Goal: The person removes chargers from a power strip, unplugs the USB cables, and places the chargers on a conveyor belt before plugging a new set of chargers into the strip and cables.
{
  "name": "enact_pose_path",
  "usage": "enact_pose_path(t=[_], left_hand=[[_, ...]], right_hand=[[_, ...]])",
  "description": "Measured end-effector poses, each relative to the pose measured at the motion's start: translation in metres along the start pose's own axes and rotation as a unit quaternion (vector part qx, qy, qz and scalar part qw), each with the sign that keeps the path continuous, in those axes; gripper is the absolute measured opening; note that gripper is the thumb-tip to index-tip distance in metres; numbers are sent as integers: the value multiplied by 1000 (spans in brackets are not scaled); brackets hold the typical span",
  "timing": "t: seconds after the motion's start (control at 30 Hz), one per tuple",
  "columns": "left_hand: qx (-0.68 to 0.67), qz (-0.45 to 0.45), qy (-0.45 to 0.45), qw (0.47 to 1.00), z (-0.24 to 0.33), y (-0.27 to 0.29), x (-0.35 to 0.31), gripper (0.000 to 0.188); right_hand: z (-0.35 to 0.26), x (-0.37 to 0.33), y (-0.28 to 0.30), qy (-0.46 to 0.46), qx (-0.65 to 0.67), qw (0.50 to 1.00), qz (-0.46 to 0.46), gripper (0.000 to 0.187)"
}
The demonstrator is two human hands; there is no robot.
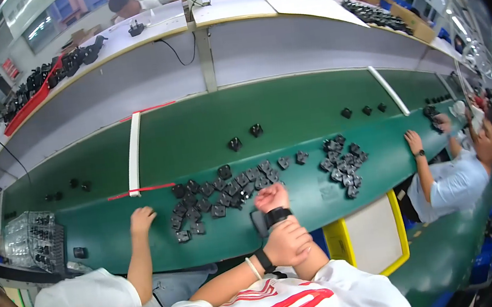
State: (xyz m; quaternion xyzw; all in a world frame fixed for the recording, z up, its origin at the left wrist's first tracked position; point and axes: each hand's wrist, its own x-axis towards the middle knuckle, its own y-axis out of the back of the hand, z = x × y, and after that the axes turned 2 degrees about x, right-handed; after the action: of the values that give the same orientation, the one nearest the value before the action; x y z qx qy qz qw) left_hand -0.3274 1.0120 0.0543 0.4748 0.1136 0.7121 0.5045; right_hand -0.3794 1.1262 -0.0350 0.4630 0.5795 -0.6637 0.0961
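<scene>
My left hand [286, 243] is wrapped around my right forearm, just below a black wrist strap [278, 215] with a dark flat device on its side. My right hand [271, 197] is held above the bench edge, its fingers curled in, with nothing visible in them. Beside it on the green work surface [299, 187] lies a loose spread of small black plug-like pieces [220, 196]. A second cluster of the black pieces [344, 166] lies to the right. My left wrist wears a black band [264, 260] and a pale bracelet [253, 268].
At left, a co-worker's hand [143, 218] rests on the bench near a clear plastic tray stack [33, 244]. Another co-worker [461, 182] handles black pieces at right. A yellow-rimmed bin [400, 233] stands below the edge. White dividers [134, 155] cross the green surface.
</scene>
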Motion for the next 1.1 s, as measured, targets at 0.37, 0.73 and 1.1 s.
enact_pose_path(t=[0.37,0.73,1.1], left_hand=[[102,159,347,919,-192,26,60,22],[179,27,618,765,-327,35,46,44],[-75,307,443,839,-177,86,9,36]], right_hand=[[-103,187,-174,215,-644,705,-205,32],[-62,251,-155,180,-914,310,-192,52],[-81,139,-182,124,-648,691,-295,34]])
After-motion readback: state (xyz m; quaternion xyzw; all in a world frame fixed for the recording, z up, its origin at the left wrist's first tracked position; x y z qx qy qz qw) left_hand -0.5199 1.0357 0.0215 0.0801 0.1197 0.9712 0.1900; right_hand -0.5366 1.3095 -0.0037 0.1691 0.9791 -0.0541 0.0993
